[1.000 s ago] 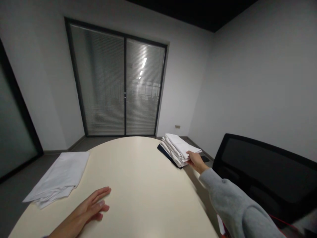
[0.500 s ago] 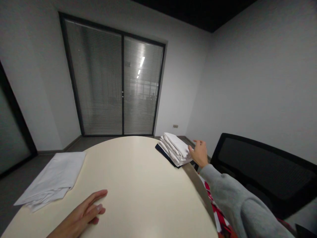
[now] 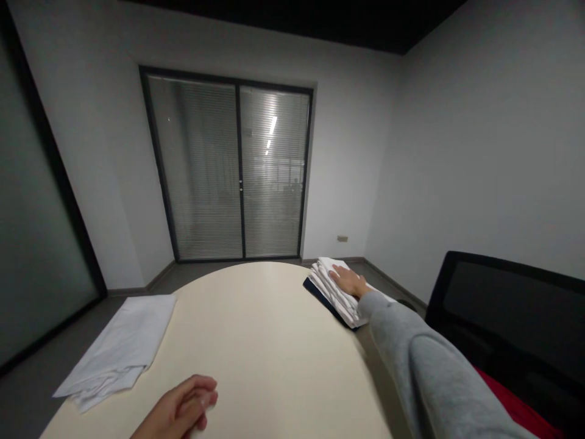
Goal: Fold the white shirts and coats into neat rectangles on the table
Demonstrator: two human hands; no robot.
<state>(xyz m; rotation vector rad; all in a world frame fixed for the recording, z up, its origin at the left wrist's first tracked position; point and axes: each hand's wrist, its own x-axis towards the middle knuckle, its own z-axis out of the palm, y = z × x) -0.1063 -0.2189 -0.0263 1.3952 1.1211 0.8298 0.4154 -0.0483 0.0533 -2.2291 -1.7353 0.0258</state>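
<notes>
My right hand (image 3: 348,281) lies flat on top of a stack of folded white cloths (image 3: 332,292), its fingers stretched out. Beneath that stack, a dark navy piece (image 3: 326,301) sticks out along the left side. My left hand (image 3: 185,407) is over the near part of the table, fingers curled in and nothing visible in them. To its left, a separate folded white cloth (image 3: 123,347) rests at the table's left edge, with uneven layers at its near end.
The round cream table (image 3: 269,353) fills the foreground. A black mesh-backed chair (image 3: 507,317) stands to the right, with something red (image 3: 516,399) by it. Ahead are a glass partition with blinds (image 3: 237,177) and a wall socket (image 3: 342,239).
My right hand has come down from beside the stack onto its top. The fingers of my left hand have curled in. The whole view has shifted a little.
</notes>
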